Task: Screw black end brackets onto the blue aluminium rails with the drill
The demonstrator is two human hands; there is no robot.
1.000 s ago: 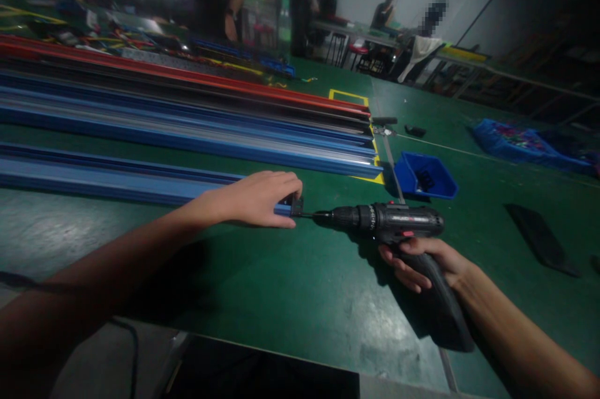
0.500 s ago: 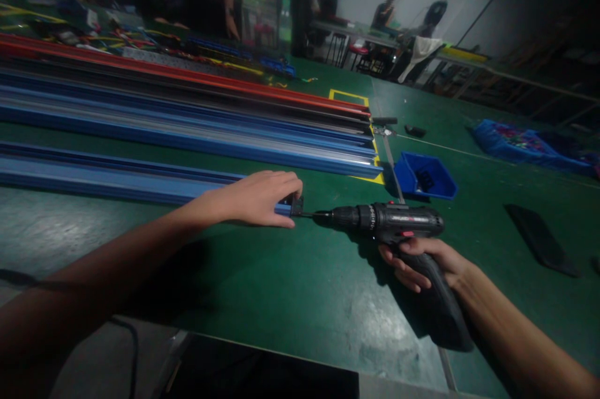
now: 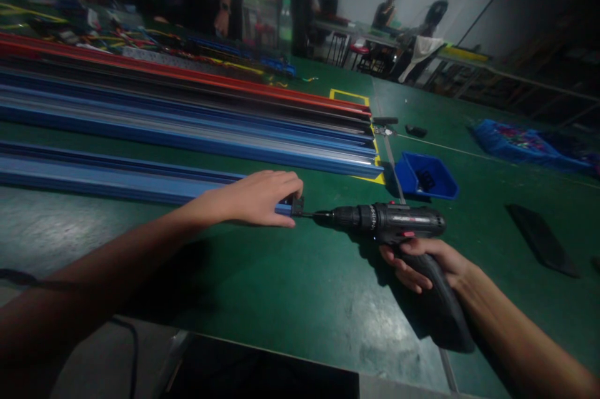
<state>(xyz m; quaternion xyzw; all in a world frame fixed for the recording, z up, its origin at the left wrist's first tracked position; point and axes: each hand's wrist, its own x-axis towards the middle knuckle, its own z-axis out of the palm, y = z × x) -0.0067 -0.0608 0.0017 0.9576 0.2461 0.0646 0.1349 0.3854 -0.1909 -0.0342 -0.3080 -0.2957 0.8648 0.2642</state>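
Note:
My right hand (image 3: 429, 263) is wrapped round the handle of a black cordless drill (image 3: 398, 224) that lies level over the green table (image 3: 290, 299). Its bit points left and meets a small black end piece (image 3: 297, 206) at the end of a long blue rail (image 3: 107, 177). My left hand (image 3: 257, 197) is closed over the end of that rail, fingers curled on its top beside the end piece.
Several long blue, grey and red rails (image 3: 187, 117) lie side by side farther back. A blue bin (image 3: 426, 175) with dark parts stands beyond the drill, a flat black strip (image 3: 541, 239) lies to the right. People stand and sit at benches in the background.
My hands, the drill and the rail hold almost the same place. A person at the far left bench has shifted.

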